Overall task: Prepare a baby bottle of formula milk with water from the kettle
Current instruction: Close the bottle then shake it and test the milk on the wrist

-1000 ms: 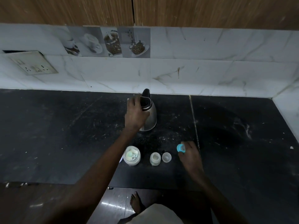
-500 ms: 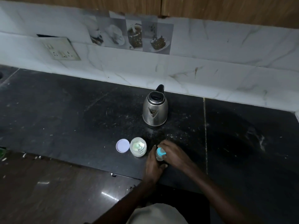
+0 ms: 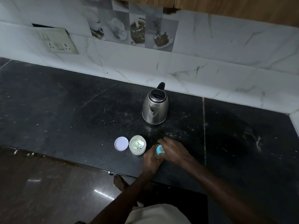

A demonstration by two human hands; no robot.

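A steel kettle [image 3: 155, 108] with a black lid and handle stands on the black counter [image 3: 64, 110], spout toward me. Near the front edge an open formula jar [image 3: 137, 145] holds pale powder and a scoop, its lilac lid [image 3: 121, 143] lying to its left. Right of the jar, my left hand [image 3: 151, 160] grips the baby bottle body, mostly hidden by my fingers. My right hand [image 3: 174, 149] holds the blue teat cap [image 3: 160, 149] on top of the bottle.
A white marble-look backsplash [image 3: 210, 62] runs behind the kettle, with a socket plate [image 3: 56, 41] at the left and wooden cabinets above. The counter's front edge drops to a dark glossy floor [image 3: 48, 191], where my bare foot [image 3: 119, 181] shows.
My left hand left the kettle and came down to grip the bottle. My right hand brought the blue cap onto the bottle top. The view shifted left.
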